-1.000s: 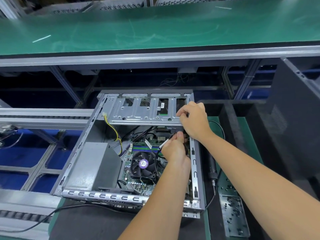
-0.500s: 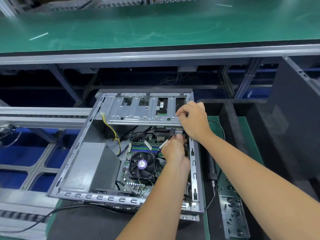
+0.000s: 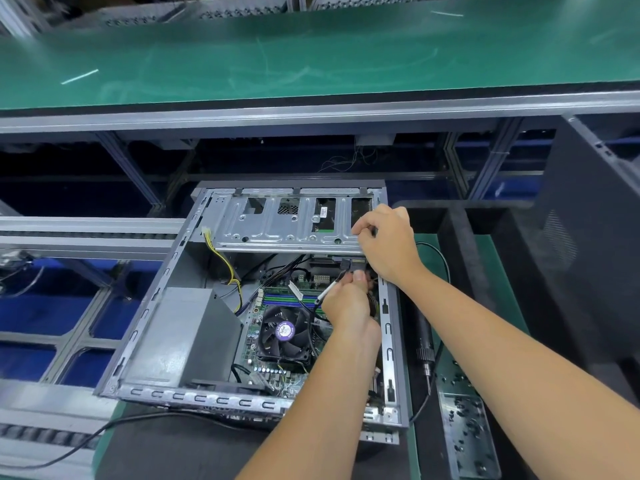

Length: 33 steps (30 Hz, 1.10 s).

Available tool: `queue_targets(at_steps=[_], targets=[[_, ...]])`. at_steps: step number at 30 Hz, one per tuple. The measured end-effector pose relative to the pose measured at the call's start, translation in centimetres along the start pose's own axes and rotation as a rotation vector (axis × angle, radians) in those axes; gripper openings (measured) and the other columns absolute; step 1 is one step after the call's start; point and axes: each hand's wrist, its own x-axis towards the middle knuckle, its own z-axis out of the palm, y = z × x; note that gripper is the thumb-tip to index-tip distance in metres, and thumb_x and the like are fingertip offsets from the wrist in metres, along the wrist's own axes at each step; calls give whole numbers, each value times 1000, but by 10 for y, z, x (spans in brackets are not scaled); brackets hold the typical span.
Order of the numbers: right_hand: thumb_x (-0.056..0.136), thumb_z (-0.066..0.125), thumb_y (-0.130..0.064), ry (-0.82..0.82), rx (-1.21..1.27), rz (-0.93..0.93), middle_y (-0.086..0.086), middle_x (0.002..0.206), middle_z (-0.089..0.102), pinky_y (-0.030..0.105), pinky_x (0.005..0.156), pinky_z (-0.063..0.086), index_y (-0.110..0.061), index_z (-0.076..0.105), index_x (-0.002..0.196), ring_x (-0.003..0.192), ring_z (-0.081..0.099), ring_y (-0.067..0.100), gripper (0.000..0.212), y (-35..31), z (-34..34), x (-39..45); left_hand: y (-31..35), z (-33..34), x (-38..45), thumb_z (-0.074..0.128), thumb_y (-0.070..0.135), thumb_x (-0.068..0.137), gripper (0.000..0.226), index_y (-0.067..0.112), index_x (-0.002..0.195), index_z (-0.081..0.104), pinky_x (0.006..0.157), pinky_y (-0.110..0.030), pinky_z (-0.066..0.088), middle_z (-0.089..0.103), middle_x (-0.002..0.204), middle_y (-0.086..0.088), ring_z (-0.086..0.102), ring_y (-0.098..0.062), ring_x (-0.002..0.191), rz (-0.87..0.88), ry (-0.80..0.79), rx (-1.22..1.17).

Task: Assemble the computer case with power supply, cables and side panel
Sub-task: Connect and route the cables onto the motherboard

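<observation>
Open grey metal computer case (image 3: 145, 341) on dark mat, left hand (image 3: 348, 303) pinching black cable connector (image 3: 351, 264) under far drive cage (image 3: 277, 226), right hand (image 3: 389, 244) gripping cage's right end, side panel (image 3: 595, 244) upright at right.

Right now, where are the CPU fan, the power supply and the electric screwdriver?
CPU fan (image 3: 284, 336): head view, on the purple hub label.
Power supply (image 3: 180, 336): head view, on its grey top face.
Electric screwdriver (image 3: 423, 344): head view, on its black body, right of the case.
</observation>
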Motion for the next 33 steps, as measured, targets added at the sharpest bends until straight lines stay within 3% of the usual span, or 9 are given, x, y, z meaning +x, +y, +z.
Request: queue_targets(at_steps=[4,13,19,21,26,30,33], targets=[[93,49,0,-5,0,2,-7,82,51,48,92,41,-12,73,85,99,37,16,28,0,0,0,2,-1,0,60,2,92,22,-2,114,62,68,-33,54,62,79,-9,57,-20,69,-13,-14,3],[94,50,0,-1,-6,-8,-9,80,48,49,91,42,-13,73,86,100,38,17,28,0,1,-1,3,0,0,60,0,91,20,-6,109,64,70,-35,50,61,75,-9,55,-22,71,-8,2,-4],[93,50,0,-2,-1,-9,-11,79,47,48,91,41,-12,73,86,100,38,16,27,-1,0,-2,6,1,-4,62,1,90,6,1,89,68,55,-27,50,60,63,-7,53,-18,54,-26,10,-26],[93,50,0,1,-1,-8,-10,80,48,48,91,41,-12,73,86,100,38,16,28,0,0,-1,7,0,-3,62,0,89,11,3,81,68,63,-32,52,60,64,-8,54,-20,58,-40,3,-34],[94,49,0,-5,6,-3,-13,78,46,49,92,41,-12,73,86,100,36,16,28,-1,0,-1,7,1,-4,59,-2,90,9,0,84,66,73,-36,49,58,70,-10,49,-22,66,-35,-6,-36],[94,49,0,-9,10,0,-15,78,45,48,92,41,-12,73,87,100,36,15,28,-1,-1,-2,5,2,-4,57,-2,92,12,-7,99,65,76,-37,50,59,73,-10,52,-23,71,-8,-1,-17],[94,48,0,-9,9,2,-16,77,45,47,93,40,-12,74,87,100,35,14,29,-2,-1,-3,5,2,-6,62,-2,90,8,-1,82,64,78,-38,52,62,74,-10,57,-23,74,59,63,42]])
